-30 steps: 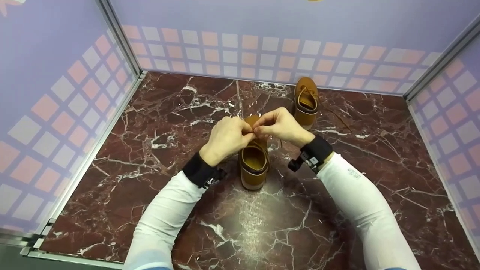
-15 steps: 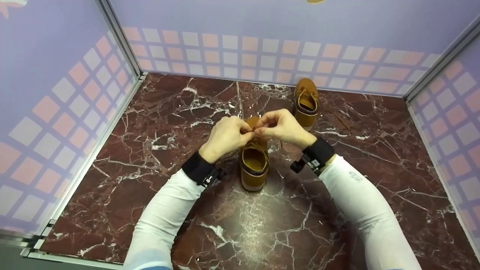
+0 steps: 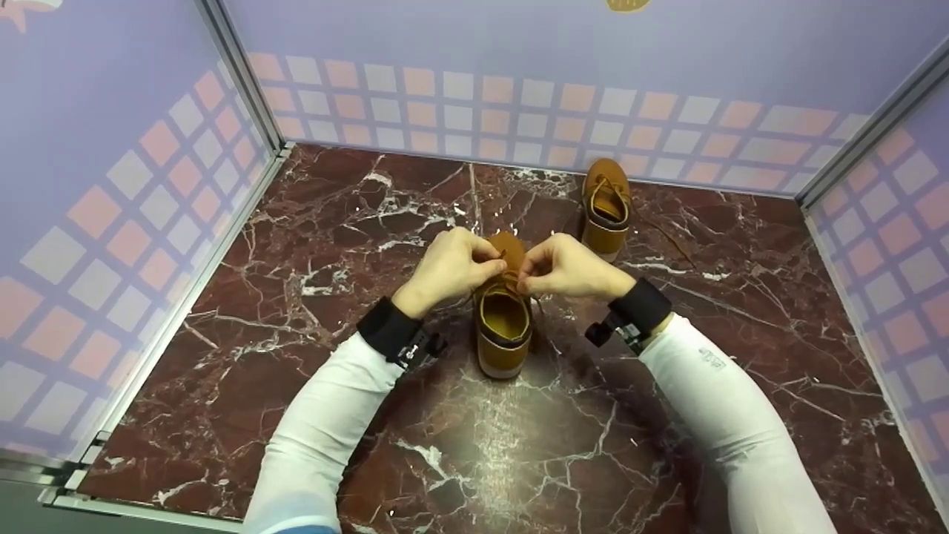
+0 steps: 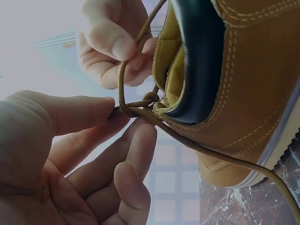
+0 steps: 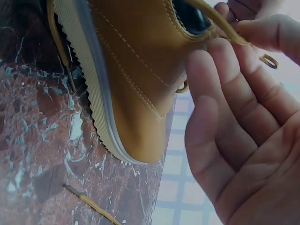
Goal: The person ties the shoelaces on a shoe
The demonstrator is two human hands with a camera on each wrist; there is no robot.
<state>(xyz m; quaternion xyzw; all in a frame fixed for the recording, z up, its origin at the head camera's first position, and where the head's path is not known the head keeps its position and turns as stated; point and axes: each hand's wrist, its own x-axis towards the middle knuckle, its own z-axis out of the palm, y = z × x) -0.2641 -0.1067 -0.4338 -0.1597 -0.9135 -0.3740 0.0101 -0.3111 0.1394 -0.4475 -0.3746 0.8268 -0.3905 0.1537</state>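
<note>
A tan lace-up shoe stands on the marble surface, toe toward the back wall. Over its front, my left hand pinches a bight of its brown shoelace between thumb and forefinger. A small knot sits at the shoe's throat, right beside those fingertips. On the shoe's right side, my right hand pinches another stretch of the lace, which curves round the left hand's part in the left wrist view. A small lace loop sticks out past the right thumb. The hands partly cover the laces in the head view.
A matching shoe stands farther back on the right, near the back wall, its loose lace trailing rightward. Side panels border the reddish marble surface. One lace end hangs beside the near shoe's sole.
My right hand has drawn away from the left, to the right and slightly toward me, leaving a gap between them. The left hand stays nearly in place; the shoes have not moved.
</note>
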